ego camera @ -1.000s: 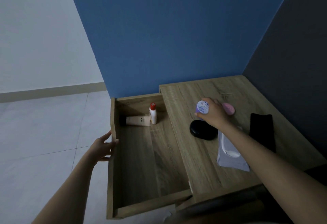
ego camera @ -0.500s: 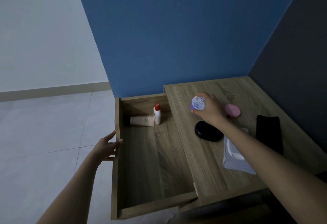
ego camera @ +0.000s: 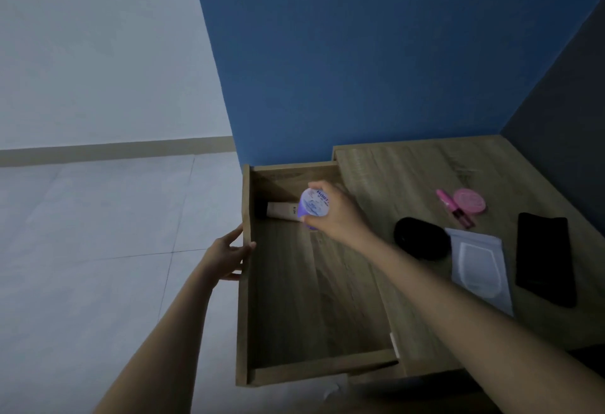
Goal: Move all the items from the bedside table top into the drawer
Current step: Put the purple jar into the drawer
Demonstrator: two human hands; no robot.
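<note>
My right hand (ego camera: 340, 217) grips a purple jar with a white lid (ego camera: 315, 206) and holds it over the far end of the open wooden drawer (ego camera: 314, 295). A beige tube (ego camera: 282, 210) lies in the drawer under it; the small white bottle seen before is hidden by the hand. My left hand (ego camera: 229, 255) grips the drawer's front panel (ego camera: 245, 282). On the bedside table top (ego camera: 409, 171) lie a pink round compact (ego camera: 469, 201), a pink lip tube (ego camera: 455, 213), a black oval case (ego camera: 421, 242), a white wipes pack (ego camera: 481, 266) and a black flat pouch (ego camera: 545, 258).
A blue wall stands right behind the table and drawer, and a dark panel bounds the table on the right. Pale floor tiles (ego camera: 98, 233) spread to the left of the drawer.
My right hand has carried the purple jar left from the table top to above the drawer's far end, uncovering the pink lip tube. My left hand has stayed on the drawer front.
</note>
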